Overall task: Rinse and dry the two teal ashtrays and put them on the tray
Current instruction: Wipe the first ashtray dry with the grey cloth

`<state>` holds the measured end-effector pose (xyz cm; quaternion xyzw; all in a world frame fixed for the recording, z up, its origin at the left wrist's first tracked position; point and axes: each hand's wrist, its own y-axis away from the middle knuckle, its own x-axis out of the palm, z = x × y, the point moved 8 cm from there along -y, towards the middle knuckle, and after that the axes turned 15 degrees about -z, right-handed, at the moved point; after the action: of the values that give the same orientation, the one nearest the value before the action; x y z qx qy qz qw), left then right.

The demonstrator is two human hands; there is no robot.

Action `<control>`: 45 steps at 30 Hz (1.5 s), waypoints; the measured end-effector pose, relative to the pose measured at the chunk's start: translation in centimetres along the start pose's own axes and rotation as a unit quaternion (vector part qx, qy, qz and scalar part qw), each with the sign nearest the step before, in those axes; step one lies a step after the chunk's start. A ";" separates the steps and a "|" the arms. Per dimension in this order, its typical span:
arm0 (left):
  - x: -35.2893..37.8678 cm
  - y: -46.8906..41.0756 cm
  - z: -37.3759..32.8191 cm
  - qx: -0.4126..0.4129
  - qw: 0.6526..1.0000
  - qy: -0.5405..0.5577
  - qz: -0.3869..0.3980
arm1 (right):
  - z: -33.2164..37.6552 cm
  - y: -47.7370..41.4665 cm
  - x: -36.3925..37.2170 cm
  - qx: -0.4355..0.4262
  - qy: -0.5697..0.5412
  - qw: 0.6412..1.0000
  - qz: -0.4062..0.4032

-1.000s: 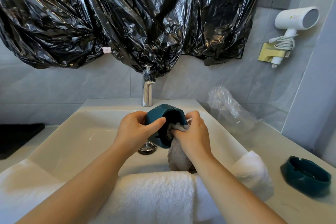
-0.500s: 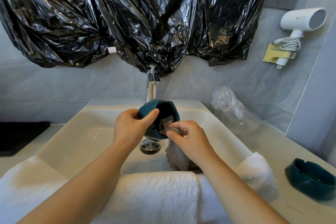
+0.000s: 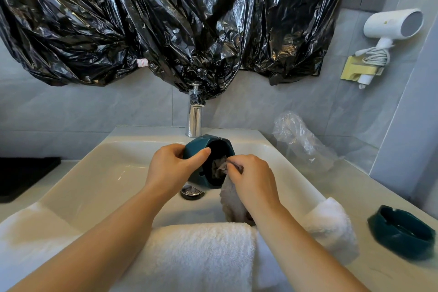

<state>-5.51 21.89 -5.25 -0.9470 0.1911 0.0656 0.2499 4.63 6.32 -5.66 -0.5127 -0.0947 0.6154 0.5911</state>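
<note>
My left hand [image 3: 170,168] grips a teal ashtray [image 3: 201,149], tipped on its side over the white sink [image 3: 99,173] with its opening facing right. My right hand [image 3: 253,180] pinches a grey cloth [image 3: 231,201] and pushes part of it into the ashtray's hollow. The rest of the cloth hangs down below that hand. A second teal ashtray [image 3: 401,234] stands upright on the counter at the right. A black tray [image 3: 23,175] lies on the counter at the far left.
A chrome tap [image 3: 194,116] stands behind the sink, just beyond the held ashtray. A white towel [image 3: 196,256] drapes over the sink's front edge. Crumpled clear plastic [image 3: 301,142] lies at the back right. Black plastic sheeting [image 3: 166,19] covers the wall above; a hairdryer [image 3: 391,26] hangs right.
The cloth has gone deeper into the ashtray as my right hand shifted down and right. My left hand turned the ashtray slightly; the view shifted a little.
</note>
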 end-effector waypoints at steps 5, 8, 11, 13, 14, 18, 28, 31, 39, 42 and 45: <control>-0.7 0.0 -0.1 0.009 1.000 -0.014 -0.024 | 0.1 1.5 2.8 0.026 -0.055 0.985 0.159; -0.8 -0.1 0.0 0.003 0.999 -0.015 -0.028 | 0.2 2.4 4.0 0.088 -0.154 0.954 0.240; -0.5 0.1 -0.2 0.008 1.000 -0.012 -0.016 | 0.0 2.1 3.5 0.089 -0.160 0.960 0.213; -0.4 0.1 -0.4 0.011 1.000 -0.005 -0.010 | -0.1 1.4 2.4 0.061 -0.118 0.980 0.150; -0.3 0.1 -0.4 0.010 1.000 0.000 -0.008 | 0.1 1.1 1.6 0.041 -0.088 0.989 0.115; -0.3 0.1 -0.6 0.005 1.000 0.023 -0.005 | 0.8 -0.1 -1.3 0.005 0.001 1.000 -0.014; -0.1 0.3 -0.7 0.002 0.998 0.054 0.017 | -1.5 0.8 1.4 0.141 -0.069 0.981 0.109; 0.0 0.4 -0.8 0.006 0.998 0.055 0.025 | -1.6 1.2 2.2 0.166 -0.120 0.968 0.145; 1.1 0.7 -0.3 -0.024 0.995 0.060 0.080 | -2.5 0.5 1.8 0.180 -0.147 0.966 0.111; 1.8 1.1 -0.1 -0.049 0.987 0.080 0.130 | -3.2 0.4 2.1 0.207 -0.166 0.959 0.102; 2.6 1.7 0.0 -0.047 0.983 0.054 0.170 | -4.0 0.5 2.2 0.237 -0.168 0.953 0.091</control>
<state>-3.78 19.65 -6.60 -0.9136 0.3589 0.0643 0.1799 7.83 6.05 -9.02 -0.2535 0.0028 0.7487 0.6125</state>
